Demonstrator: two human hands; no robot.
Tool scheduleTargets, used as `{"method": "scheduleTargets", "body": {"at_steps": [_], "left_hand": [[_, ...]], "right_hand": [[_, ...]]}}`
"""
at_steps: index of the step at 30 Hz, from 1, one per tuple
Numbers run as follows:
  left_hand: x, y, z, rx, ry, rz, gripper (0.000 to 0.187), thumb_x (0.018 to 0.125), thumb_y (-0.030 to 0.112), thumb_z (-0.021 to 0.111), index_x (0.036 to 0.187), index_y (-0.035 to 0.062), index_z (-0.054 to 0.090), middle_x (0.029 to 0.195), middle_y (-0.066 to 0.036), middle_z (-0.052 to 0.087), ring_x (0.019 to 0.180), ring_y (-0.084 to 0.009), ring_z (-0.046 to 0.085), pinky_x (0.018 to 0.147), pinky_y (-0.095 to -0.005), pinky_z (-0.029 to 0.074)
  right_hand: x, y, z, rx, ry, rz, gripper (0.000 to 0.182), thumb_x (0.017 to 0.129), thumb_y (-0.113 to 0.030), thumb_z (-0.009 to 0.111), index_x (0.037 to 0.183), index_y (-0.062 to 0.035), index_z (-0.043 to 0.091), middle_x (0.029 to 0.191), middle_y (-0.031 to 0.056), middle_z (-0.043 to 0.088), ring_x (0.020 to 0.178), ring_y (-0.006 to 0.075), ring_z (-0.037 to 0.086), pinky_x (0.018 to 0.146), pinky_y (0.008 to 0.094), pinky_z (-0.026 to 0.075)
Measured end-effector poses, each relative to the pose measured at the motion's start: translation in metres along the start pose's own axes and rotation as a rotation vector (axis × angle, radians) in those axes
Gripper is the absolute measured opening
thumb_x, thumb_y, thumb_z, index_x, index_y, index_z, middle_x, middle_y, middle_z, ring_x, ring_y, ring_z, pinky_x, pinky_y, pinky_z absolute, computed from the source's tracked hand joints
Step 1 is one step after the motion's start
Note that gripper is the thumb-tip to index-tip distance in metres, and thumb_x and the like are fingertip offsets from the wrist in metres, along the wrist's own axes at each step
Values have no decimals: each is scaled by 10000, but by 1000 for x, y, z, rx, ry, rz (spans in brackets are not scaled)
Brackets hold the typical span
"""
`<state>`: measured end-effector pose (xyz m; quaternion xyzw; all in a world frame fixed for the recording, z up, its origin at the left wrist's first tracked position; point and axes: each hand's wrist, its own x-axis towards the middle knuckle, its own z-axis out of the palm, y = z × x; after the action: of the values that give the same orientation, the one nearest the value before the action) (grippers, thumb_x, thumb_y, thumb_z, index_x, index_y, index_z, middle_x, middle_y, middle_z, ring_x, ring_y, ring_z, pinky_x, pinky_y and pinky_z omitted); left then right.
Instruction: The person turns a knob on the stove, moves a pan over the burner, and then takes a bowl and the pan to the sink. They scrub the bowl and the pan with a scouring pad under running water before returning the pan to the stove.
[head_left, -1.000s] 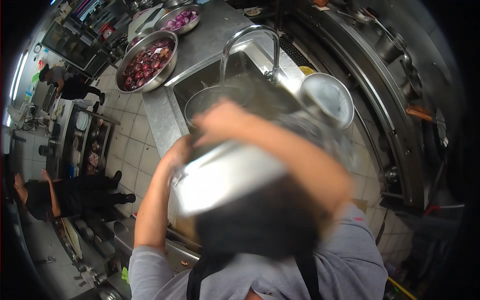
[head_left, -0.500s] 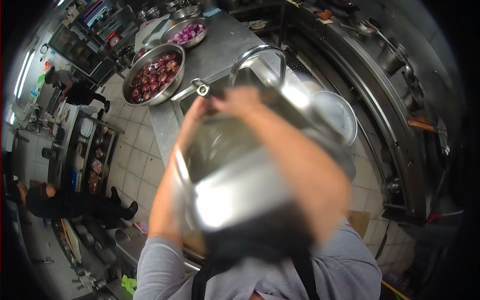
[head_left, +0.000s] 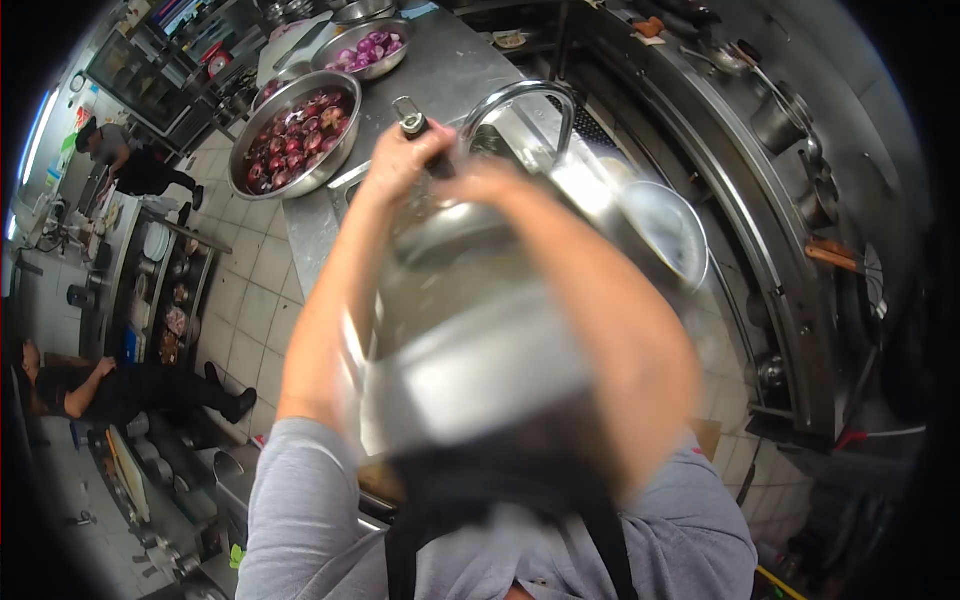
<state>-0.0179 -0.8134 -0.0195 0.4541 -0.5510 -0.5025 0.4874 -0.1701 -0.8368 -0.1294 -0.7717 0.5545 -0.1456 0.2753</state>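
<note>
My left hand (head_left: 408, 165) is closed around a black handle (head_left: 437, 160) that ends in a metal hanging loop. Against the lower part of that handle is my right hand (head_left: 485, 180), its fingers smeared by motion. Just below the hands a blurred, shiny curved metal shape shows; I cannot make out what the handle belongs to. Both hands are over the steel sink (head_left: 470, 400), close to the curved faucet (head_left: 520, 90). Left of them a large metal bowl (head_left: 350, 110) holds peeled red onions (head_left: 300, 145) in liquid.
A second bowl (head_left: 375, 68) of purple onions stands farther back on the steel counter (head_left: 450, 60). Right of the sink is a round pale container (head_left: 665, 235). Two other people are at the left, one bent over a counter (head_left: 125, 160), one in dark clothes (head_left: 140, 395).
Both hands and the handle have moved up and away from me, toward the faucet. The view has shifted slightly, and the lower person at the left has an arm in a different position.
</note>
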Motion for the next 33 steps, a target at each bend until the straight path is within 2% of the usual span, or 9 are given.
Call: {"method": "scheduleTargets", "body": {"at_steps": [3, 7, 8, 11, 18, 24, 29, 31, 33], "left_hand": [[-1, 40, -29, 28, 97, 68, 137, 942, 190, 681, 1008, 80, 633, 887, -45, 702, 842, -134, 649, 776, -304, 512], [-38, 103, -48, 1327, 80, 193, 243, 888, 265, 719, 935, 30, 677, 924, -100, 733, 841, -218, 694, 805, -371, 522], [-43, 98, -61, 1609, 1, 463, 321, 835, 344, 753, 907, 34, 712, 946, -123, 745, 885, -264, 710, 815, -383, 531], [-73, 90, -44, 2185, -226, 198, 358, 795, 395, 778, 929, 65, 748, 928, -122, 752, 919, -269, 719, 808, -368, 546], [-108, 7, -87, 1683, -199, -638, 294, 748, 332, 773, 923, 95, 762, 969, -149, 742, 913, -331, 718, 838, -438, 563], [-179, -24, -103, 1719, 64, -362, 189, 780, 199, 675, 929, 84, 697, 848, -172, 719, 861, -370, 702, 782, -475, 553], [-195, -8, -91, 1731, 186, -105, 128, 786, 151, 685, 881, 73, 647, 741, -163, 693, 727, -367, 689, 682, -480, 527], [-192, -9, -82, 1757, 176, -88, 116, 792, 159, 688, 850, 72, 639, 743, -150, 696, 721, -355, 688, 660, -477, 519], [-190, -3, -66, 1705, 162, -146, 111, 789, 156, 685, 847, 72, 642, 751, -145, 699, 737, -361, 690, 678, -476, 525]], "right_hand": [[15, -6, -7, -4, -192, 4, 453, 777, -489, 654, 1080, -173, 770, 1051, 150, 733, 1031, 313, 688, 912, 405, 534], [45, -9, 43, 36, -82, -138, 403, 804, -473, 669, 1052, -177, 783, 1013, 147, 740, 1007, 303, 700, 898, 403, 544], [28, -29, 40, -83, -37, -122, 373, 813, -463, 679, 1039, -187, 787, 1000, 146, 742, 999, 300, 705, 890, 403, 548], [24, -64, 69, -216, -21, -151, 310, 835, -436, 701, 979, -178, 796, 960, 129, 752, 966, 295, 720, 856, 408, 564], [8, -87, 172, -240, 25, -492, 241, 861, -309, 646, 914, -99, 751, 899, 112, 740, 790, 254, 721, 679, 400, 573], [-4, 28, 130, 389, -586, 10, 500, 921, -524, 637, 1150, -83, 693, 995, 97, 697, 672, 174, 661, 514, 354, 536], [50, 86, 109, 721, -228, 379, 442, 971, -410, 578, 1160, -18, 656, 1013, 161, 695, 826, 235, 695, 637, 454, 588], [67, 50, 135, 603, 132, 323, 350, 945, -337, 598, 1038, -12, 688, 989, 174, 701, 845, 232, 701, 665, 427, 583], [85, 2, 173, 97, 243, -270, 242, 895, -205, 587, 920, -1, 715, 932, 196, 714, 852, 271, 716, 679, 424, 572]]}}
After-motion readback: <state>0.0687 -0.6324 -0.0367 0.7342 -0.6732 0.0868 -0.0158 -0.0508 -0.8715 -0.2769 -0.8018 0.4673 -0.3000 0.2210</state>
